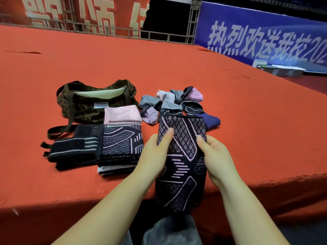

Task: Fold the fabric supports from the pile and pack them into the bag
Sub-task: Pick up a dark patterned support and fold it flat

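Red-carpeted platform, blue banner

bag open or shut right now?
Open. The leopard-print bag lies on the red table with its mouth gaping, pale lining visible; no supports show inside.

Red cloth-covered table; blue banner; white containers far right.

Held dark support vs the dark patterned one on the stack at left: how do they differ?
The held support is unfolded and long, gripped by both hands, left hand and right hand, hanging past the table edge. The stacked support is folded flat and untouched, lying on other folded pieces. Both are dark with pink diamond mesh and lines.
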Demonstrator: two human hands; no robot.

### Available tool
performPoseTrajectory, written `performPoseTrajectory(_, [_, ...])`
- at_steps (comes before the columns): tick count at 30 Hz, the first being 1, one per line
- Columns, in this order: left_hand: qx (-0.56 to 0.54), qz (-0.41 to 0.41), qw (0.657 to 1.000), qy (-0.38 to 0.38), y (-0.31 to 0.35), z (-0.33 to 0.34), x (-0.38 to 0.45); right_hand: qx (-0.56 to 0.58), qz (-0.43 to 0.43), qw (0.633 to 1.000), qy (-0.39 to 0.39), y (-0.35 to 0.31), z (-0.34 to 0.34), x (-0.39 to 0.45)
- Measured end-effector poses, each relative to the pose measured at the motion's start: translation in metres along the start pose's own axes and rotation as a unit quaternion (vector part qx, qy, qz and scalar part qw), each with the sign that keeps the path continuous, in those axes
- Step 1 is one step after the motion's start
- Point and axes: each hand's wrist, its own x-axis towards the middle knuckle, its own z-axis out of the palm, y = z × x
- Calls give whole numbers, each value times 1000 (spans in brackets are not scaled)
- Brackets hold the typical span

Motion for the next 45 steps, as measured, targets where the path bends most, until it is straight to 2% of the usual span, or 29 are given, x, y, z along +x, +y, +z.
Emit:
performPoseTrajectory(2, [-4,-31,999,-7,1,-3,4,-21,-15,1000,-8,1,-1,1])
performPoseTrajectory(5, [-112,-99,988,-27,2,-1,11,34,-9,999,-36,-2,-4,2])
performPoseTrajectory(8, [-257,-174,948,-65,6,3,14,41,-24,997,-55,-1,-13,8])
performPoseTrajectory(10, [-302,-203,928,-83,10,7,17,51,-19,996,-64,1,-17,11])
performPoseTrajectory(13, [-311,-199,927,-62,11,15,23,60,27,991,-113,8,-24,16])
performPoseTrajectory(16, [-315,-182,932,-18,9,25,34,-17,66,980,-185,20,-31,16])
performPoseTrajectory(20, [-324,-155,932,42,6,32,48,-122,131,945,-275,43,-35,14])
performPoseTrajectory(22, [-333,-140,929,77,3,34,55,-139,149,946,-251,46,-43,21])
performPoseTrajectory(24, [-320,-121,932,120,-7,35,64,-167,146,958,-182,40,-53,33])
performPoseTrajectory(26, [-282,-106,940,158,-21,37,71,-297,110,945,-82,31,-61,48])
performPoseTrajectory(28, [-223,-108,956,157,-35,42,70,-456,73,887,-5,22,-62,63])
performPoseTrajectory(31, [-157,-164,964,137,-57,50,60,-600,37,799,21,21,-55,84])
performPoseTrajectory(33, [-63,-183,971,137,-61,52,49,-641,12,767,36,29,-49,94])
performPoseTrajectory(35, [130,-144,975,108,-66,51,41,-639,-19,767,59,42,-39,95])
performPoseTrajectory(38, [379,-48,923,43,-69,54,40,-557,-88,825,44,65,-16,85])
performPoseTrajectory(39, [427,-24,904,11,-68,56,42,-527,-100,844,15,73,-9,80])
performPoseTrajectory(41, [493,25,869,-43,-69,60,50,-503,-91,858,-50,87,1,70])
performPoseTrajectory(43, [543,55,833,-94,-73,64,64,-521,-54,848,-83,99,0,63])
performPoseTrajectory(45, [581,42,800,-141,-83,64,78,-555,-25,828,-74,106,-10,59])
